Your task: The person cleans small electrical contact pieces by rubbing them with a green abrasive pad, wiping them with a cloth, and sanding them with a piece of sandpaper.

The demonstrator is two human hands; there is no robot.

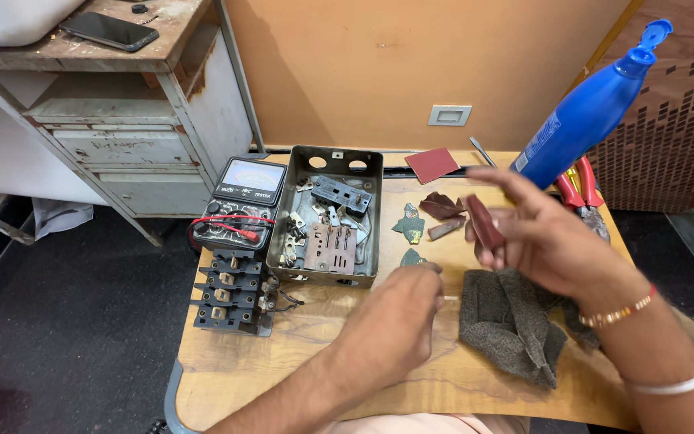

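Observation:
My right hand (544, 237) hovers over the wooden table (283, 354), pinching a small dark reddish strip of sandpaper (485, 223) between thumb and fingers. My left hand (395, 321) is closed around a small part, with a thin white tip (450, 298) poking out toward the right; the part itself is mostly hidden. A greenish metal piece (411, 257) lies just beyond the left hand. More brown scraps (442, 206) and another greenish piece (410, 223) sit behind it.
An open grey metal box (295, 261) holds switch parts and screws. Left of it are an analog multimeter (242, 197) with red leads and a black terminal block (229, 293). A grey cloth (508, 325), blue bottle (584, 116), red-handled pliers (580, 189), red sandpaper sheet (432, 163).

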